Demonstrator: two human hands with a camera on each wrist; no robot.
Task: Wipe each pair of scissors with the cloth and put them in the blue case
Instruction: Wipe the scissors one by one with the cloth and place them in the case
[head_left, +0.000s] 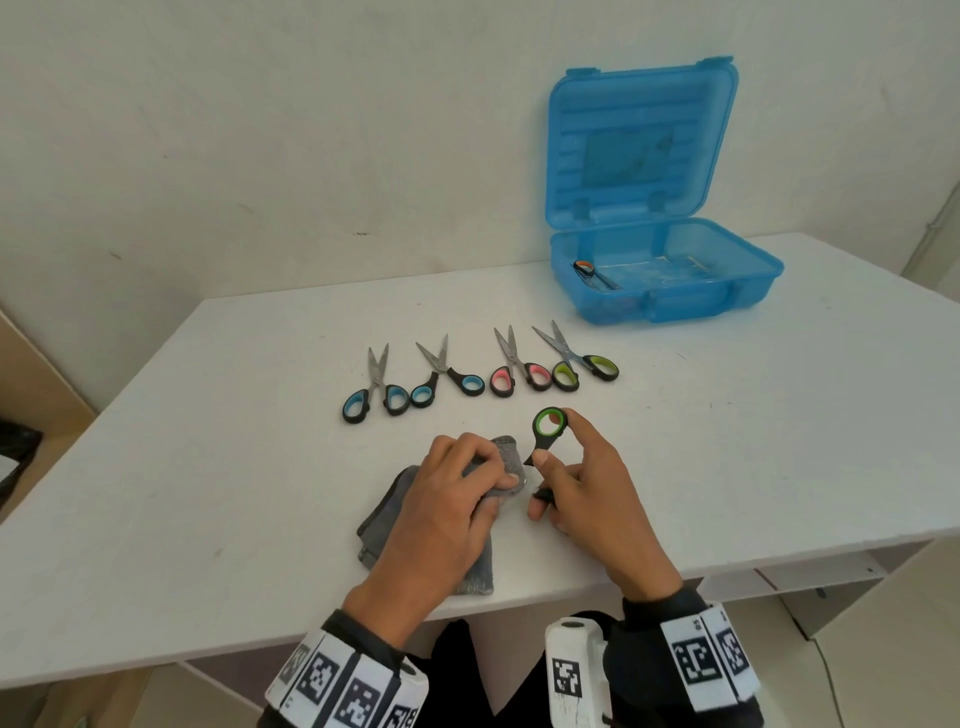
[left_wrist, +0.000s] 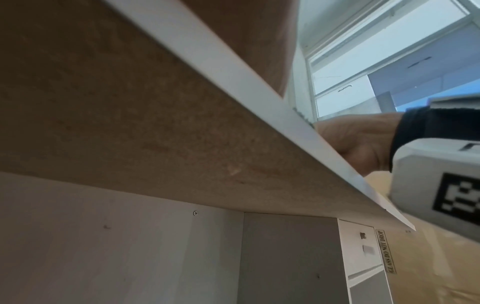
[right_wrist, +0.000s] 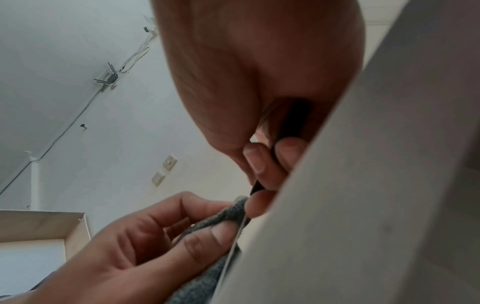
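My right hand (head_left: 571, 478) grips the black handles of green-ringed scissors (head_left: 548, 428), one ring sticking up past the fingers. My left hand (head_left: 457, 493) pinches a grey cloth (head_left: 506, 452) around the blades, which the cloth hides. In the right wrist view the left hand's fingers (right_wrist: 207, 230) squeeze the cloth (right_wrist: 223, 218) against a thin blade edge beside the right fingertips (right_wrist: 257, 162). Several more scissors lie in a row: two blue-handled (head_left: 371, 402) (head_left: 447, 382), one pink (head_left: 519, 376), one lime (head_left: 584, 366). The open blue case (head_left: 670, 306) stands at the back right, holding orange-handled scissors (head_left: 589, 271).
The white table (head_left: 208, 441) ends at its front edge (head_left: 571, 592) just under my wrists. The case lid (head_left: 639, 140) leans upright near the wall. The left wrist view looks up at the table's underside (left_wrist: 130, 113). Cardboard boxes stand at left and right of the table.
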